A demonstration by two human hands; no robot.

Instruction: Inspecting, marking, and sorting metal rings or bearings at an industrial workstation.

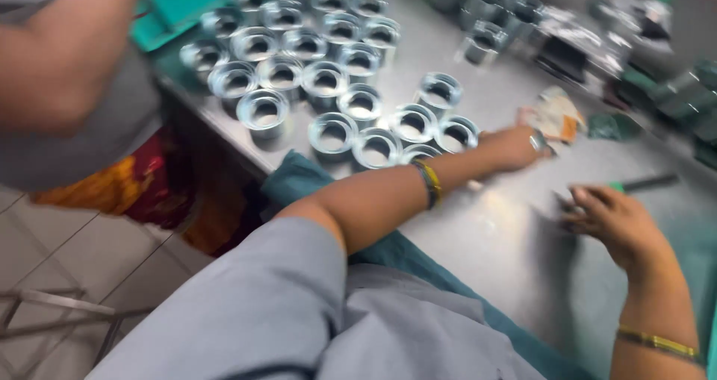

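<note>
My left hand (515,147) reaches across the steel table (508,245) and rests beside a crumpled orange-and-white rag (556,115). A small shiny metal piece sits at its fingertips; the blur hides whether the fingers grip it. My right hand (616,219) hovers palm-down with curled fingers near a dark tool with a green end (646,182). Several shiny metal rings (332,74) stand in rows left of my left hand, the nearest ones (418,126) touching my wrist.
Another person's arm and grey shirt (60,59) fill the upper left by the table's edge. A teal tray (175,7) sits behind the rings. More metal parts and dark green items (672,96) crowd the far right. Tiled floor (67,253) lies below left.
</note>
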